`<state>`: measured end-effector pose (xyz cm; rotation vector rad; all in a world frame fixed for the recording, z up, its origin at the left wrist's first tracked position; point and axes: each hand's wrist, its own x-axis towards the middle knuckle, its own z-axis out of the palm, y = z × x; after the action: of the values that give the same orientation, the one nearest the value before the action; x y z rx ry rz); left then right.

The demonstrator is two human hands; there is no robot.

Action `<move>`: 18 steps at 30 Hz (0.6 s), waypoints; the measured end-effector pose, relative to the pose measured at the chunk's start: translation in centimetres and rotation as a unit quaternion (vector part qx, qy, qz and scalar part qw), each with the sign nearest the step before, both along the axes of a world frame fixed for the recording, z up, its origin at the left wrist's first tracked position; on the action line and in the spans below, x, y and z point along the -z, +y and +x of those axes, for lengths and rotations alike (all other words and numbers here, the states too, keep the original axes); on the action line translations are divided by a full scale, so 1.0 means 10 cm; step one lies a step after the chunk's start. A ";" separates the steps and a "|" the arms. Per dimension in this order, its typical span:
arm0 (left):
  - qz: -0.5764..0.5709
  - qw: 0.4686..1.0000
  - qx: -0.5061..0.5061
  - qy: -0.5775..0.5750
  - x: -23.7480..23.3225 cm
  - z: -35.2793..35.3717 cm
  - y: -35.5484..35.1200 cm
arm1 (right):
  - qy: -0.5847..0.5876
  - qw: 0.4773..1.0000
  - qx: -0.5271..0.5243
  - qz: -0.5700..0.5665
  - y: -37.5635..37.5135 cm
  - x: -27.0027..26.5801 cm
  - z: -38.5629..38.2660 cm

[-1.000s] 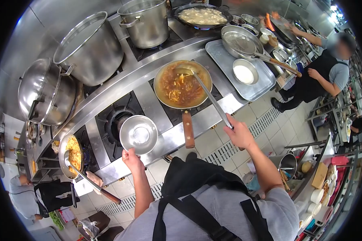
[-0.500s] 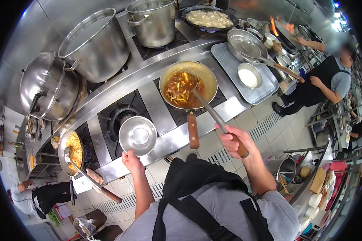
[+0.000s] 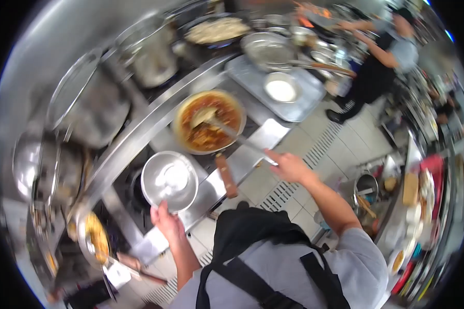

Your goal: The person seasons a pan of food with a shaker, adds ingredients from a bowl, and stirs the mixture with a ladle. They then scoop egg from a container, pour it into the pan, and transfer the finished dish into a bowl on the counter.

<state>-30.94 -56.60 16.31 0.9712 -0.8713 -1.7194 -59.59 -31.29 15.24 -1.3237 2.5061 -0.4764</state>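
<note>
while curled, left hand (image 3: 168, 224) on bowl (image 3: 168, 180)

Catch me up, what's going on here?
The person's right hand holds a ladle, its scoop in the saucy food in the pan. The left hand holds a metal bowl by its rim, left of the pan; no food shows in it, though the view is blurred. Farther right, another person works near flames.
</note>
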 end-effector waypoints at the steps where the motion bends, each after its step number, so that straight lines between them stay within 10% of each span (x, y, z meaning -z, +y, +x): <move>1: -0.017 0.999 0.023 -0.015 0.00 -0.08 -0.01 | -0.011 1.000 0.003 0.014 0.03 -0.03 -0.04; 5: -0.056 0.988 0.142 -0.004 -0.35 -0.48 0.29 | 0.197 0.973 0.028 -0.121 0.22 0.16 0.00; 8: -0.127 0.959 0.252 -0.016 -0.23 -0.73 0.47 | -0.148 0.922 0.110 -0.341 0.49 -0.63 0.44; 10: -0.125 0.933 0.336 0.039 -0.38 -0.94 0.93 | -0.178 0.886 0.124 -0.409 0.79 -0.84 0.77; 14: -0.170 0.821 0.543 -0.051 -0.53 -1.20 1.85 | -0.063 0.851 0.317 -0.415 1.60 -0.89 1.33; 18: -0.186 0.670 0.715 0.066 -0.42 -1.29 2.96 | -0.120 0.672 0.499 -0.534 2.90 -0.74 1.98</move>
<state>-43.84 -27.01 20.55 -0.4084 -2.0718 -2.5610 -39.83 -2.26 22.67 0.2527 2.4226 -2.3813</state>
